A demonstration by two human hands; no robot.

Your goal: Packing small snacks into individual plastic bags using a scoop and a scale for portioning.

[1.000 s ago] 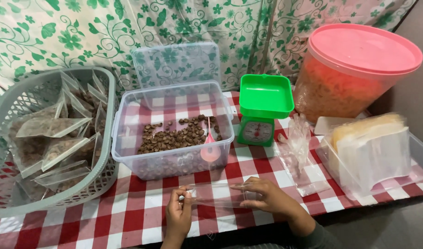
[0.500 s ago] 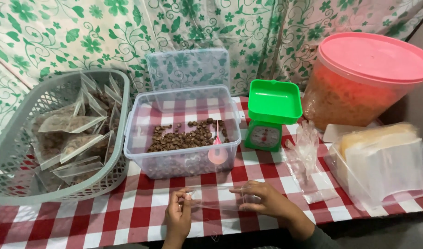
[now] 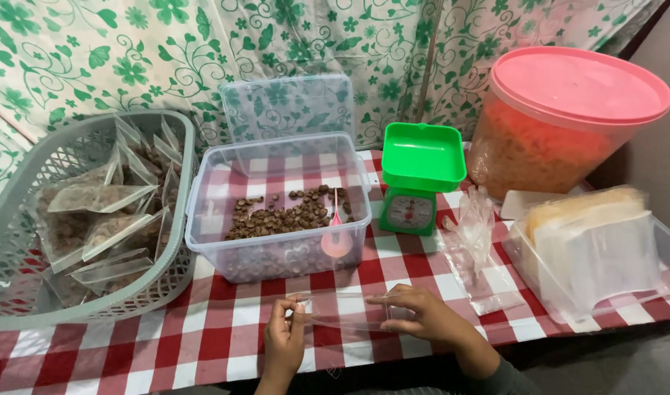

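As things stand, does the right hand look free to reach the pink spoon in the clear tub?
Probably not at once: the right hand is pinching a clear plastic bag; the pink spoon lies uncovered.

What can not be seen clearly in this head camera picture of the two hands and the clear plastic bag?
- Clear plastic bag between left hand and right hand: transparent, edges faint; open or sealed unclear.
- Both forearms: cut off by the bottom edge.
- Green kitchen scale: dial too small to read.
- Pink-lidded round tub: contents blurred by its cloudy wall.
- Grey plastic basket: left side cut off by the edge.
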